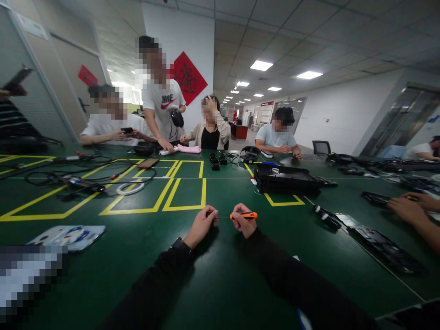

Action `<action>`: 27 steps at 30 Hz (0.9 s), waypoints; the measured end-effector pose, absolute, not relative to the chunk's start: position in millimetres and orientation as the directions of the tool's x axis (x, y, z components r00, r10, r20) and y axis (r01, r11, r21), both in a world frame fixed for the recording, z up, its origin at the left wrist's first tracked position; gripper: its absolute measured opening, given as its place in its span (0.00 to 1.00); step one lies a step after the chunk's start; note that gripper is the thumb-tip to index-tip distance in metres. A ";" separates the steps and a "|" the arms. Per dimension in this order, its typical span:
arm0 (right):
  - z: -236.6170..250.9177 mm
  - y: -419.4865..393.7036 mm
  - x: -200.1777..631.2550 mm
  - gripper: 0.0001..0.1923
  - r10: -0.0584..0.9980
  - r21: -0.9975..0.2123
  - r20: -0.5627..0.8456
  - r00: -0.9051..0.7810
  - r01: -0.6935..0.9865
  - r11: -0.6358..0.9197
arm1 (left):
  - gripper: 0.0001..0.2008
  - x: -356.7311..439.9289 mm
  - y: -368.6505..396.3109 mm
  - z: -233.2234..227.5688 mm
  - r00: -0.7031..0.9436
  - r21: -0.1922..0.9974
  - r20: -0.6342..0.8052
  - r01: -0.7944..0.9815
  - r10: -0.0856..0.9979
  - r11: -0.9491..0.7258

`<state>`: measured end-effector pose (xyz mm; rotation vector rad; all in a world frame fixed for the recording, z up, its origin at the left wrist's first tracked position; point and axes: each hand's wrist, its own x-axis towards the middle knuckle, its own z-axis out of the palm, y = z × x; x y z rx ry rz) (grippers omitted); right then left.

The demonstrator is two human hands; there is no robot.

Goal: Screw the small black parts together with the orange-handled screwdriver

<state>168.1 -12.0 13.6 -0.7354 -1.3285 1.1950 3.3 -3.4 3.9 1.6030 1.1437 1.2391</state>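
My right hand [244, 223] is closed around a screwdriver [252, 215] with an orange and black handle, held level above the green table. Its thin shaft points left toward my left hand [202, 225]. The fingers of my left hand are pinched together at the tip end of the shaft. Something small and dark seems to sit between them, mostly hidden by the fingers. Both hands are just above the table, in front of the yellow tape marks.
Behind my hands lies a stack of black trays [285, 178]. Cables [85, 183] and a white coil [129, 187] are at left, near a plastic bag [68, 236]. Black device parts [385, 250] lie at right, by a co-worker's hands [409, 208]. Other people sit across the table.
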 end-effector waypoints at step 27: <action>8.6 -9.2 169.0 0.01 0.902 -0.907 0.355 -0.245 -0.325 0.268 | 0.13 1.9 -7.1 8.3 0.126 0.932 0.281 0.202 0.951 -0.302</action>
